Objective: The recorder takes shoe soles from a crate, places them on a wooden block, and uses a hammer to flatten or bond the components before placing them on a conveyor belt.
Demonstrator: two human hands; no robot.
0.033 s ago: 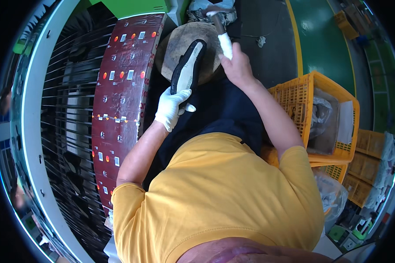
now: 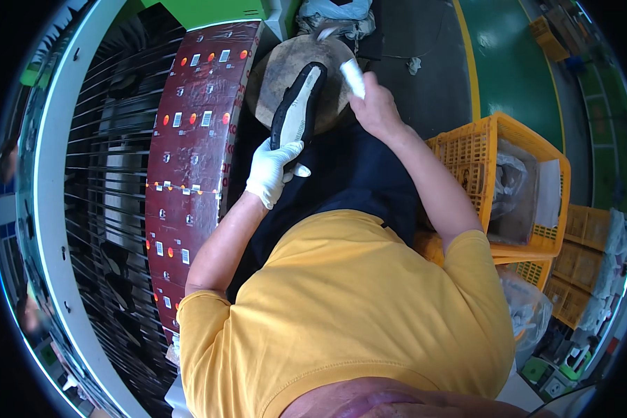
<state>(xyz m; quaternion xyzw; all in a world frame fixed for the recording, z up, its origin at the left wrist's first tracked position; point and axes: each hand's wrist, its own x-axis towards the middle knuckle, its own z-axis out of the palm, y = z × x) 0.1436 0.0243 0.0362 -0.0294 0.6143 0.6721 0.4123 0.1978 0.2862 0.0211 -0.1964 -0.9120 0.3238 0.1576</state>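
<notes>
My gloved left hand (image 2: 275,167) is closed round the near end of a black shoe upper (image 2: 280,118), which is turned bottom up with its pale insole (image 2: 297,115) facing me. The shoe's far end lies over a round wooden block (image 2: 272,70). To the right of the block, my bare right hand (image 2: 380,108) grips a hammer (image 2: 353,78) by its white-wrapped handle. The hammer's head is smeared by motion above the block's far edge, apart from the shoe.
Left of the block stands a long dark red printed carton (image 2: 195,125), with a black-barred rack (image 2: 104,188) beyond it. Yellow plastic crates (image 2: 498,125) holding clear plastic bags are stacked by my right arm. A plastic bag bundle (image 2: 338,15) lies behind the block.
The hammer's head has swung a little to the left and its handle leans more that way. My left hand and the shoe upper stay where they were.
</notes>
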